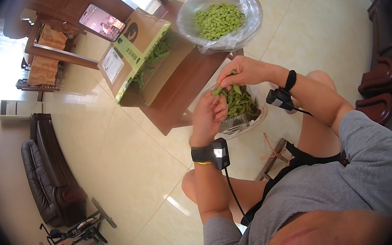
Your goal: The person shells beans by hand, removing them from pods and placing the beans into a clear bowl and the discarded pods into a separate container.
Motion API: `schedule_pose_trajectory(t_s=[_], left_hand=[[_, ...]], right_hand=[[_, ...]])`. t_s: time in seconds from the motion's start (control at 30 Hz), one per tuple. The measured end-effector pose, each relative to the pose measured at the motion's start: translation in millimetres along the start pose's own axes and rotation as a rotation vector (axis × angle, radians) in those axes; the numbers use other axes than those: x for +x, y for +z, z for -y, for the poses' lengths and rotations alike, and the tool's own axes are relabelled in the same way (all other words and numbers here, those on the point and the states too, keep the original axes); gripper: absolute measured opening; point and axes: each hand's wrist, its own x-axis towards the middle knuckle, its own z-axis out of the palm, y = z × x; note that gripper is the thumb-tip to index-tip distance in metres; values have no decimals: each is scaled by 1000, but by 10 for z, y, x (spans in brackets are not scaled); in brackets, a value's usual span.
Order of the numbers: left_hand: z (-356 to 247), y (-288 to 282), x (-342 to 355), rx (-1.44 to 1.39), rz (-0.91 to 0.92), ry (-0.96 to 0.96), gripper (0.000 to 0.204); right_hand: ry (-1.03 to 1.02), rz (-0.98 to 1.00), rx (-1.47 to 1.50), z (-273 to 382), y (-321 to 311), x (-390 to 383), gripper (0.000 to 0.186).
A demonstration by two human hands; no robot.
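Note:
Above a basket, both my hands meet at a green soybean pod (pixel 217 91). My left hand (pixel 210 115) is closed with its fingertips on the pod. My right hand (pixel 244 72) pinches it from the other side, and more green pod shows between its fingers. Below them a white basket (pixel 264 114) holds many green pods (pixel 240 104) and a clear plastic box (pixel 236 123). Beyond my hands, a bowl lined with clear plastic (pixel 184 19) contains shelled green beans (pixel 219 20). An open cardboard box (pixel 158 87) beside it has more pods (pixel 152 59) inside.
The bowl and box rest on a reddish-brown wooden stool or low table (pixel 168 113). A lit phone (pixel 101 22) leans at the box's top. Dark leather sofas stand left (pixel 49 173) and right (pixel 383 72). An exercise machine (pixel 84 227) is at lower left.

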Motion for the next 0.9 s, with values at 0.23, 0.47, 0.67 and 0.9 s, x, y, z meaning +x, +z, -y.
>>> schedule_pose_trajectory(t_s=[0.23, 0.47, 0.67, 0.9], left_hand=[[4, -67, 32, 43, 26, 30, 19], [-11, -27, 23, 75, 15, 51, 15], [-21, 12, 3, -24, -16, 21, 20], [-17, -83, 11, 97, 89, 78, 24]], right_hand=[[-44, -34, -59, -118, 50, 16, 16], [-109, -51, -39, -162, 62, 18, 15], [-60, -42, -25, -72, 38, 24, 16], [-71, -43, -34, -26, 33, 27, 16]])
